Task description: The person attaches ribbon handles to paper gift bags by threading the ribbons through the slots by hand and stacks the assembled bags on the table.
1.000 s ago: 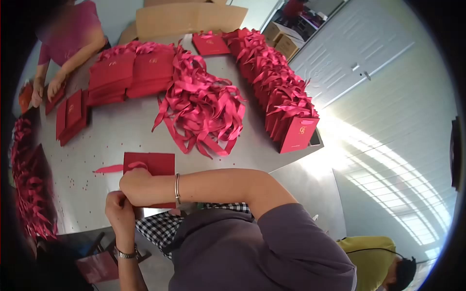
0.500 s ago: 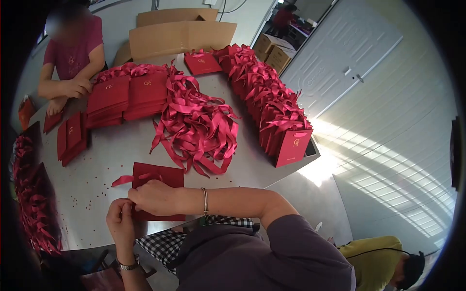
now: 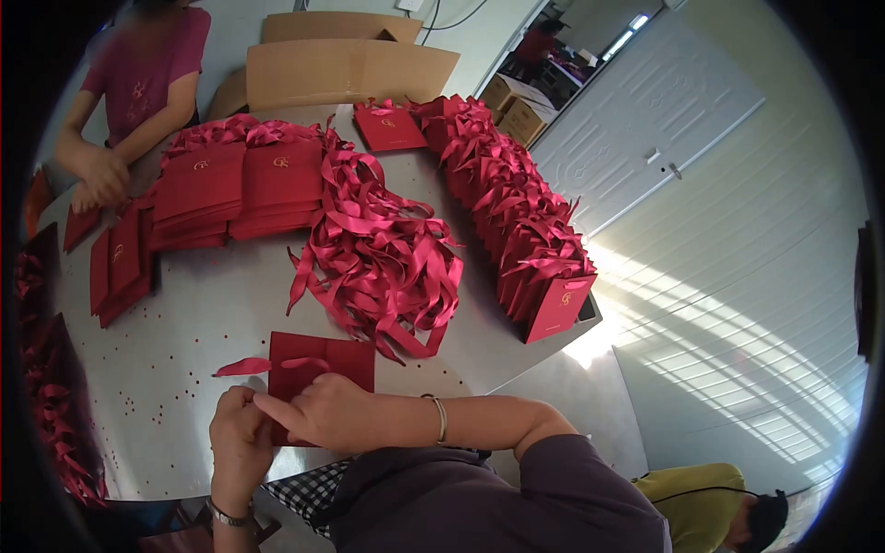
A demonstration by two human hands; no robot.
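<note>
A red paper bag [image 3: 346, 358] lies flat on the metal table at its near edge, with a ribbon [image 3: 243, 367] passing over it and out to its left. My right hand [image 3: 334, 410] rests over the bag's lower part, its index finger pointing left to my other hand. My left hand [image 3: 241, 429] is at the bag's left edge with fingers curled; what it pinches, if anything, is hidden. The fingertips of both hands meet there. Beyond the bag lies a heap of loose red ribbons [image 3: 392, 258].
Stacks of red bags [image 3: 198, 189] stand at the back left. A long row of ribboned bags [image 3: 516, 217] runs along the right edge. More bags lie at far left. A co-worker [image 3: 143, 83] handles a bag across the table. Another person [image 3: 691, 502] is at lower right.
The view has shifted. My right index finger now extends toward my left hand, where the fingers were bunched before. The co-worker's hands have come together over a small bag.
</note>
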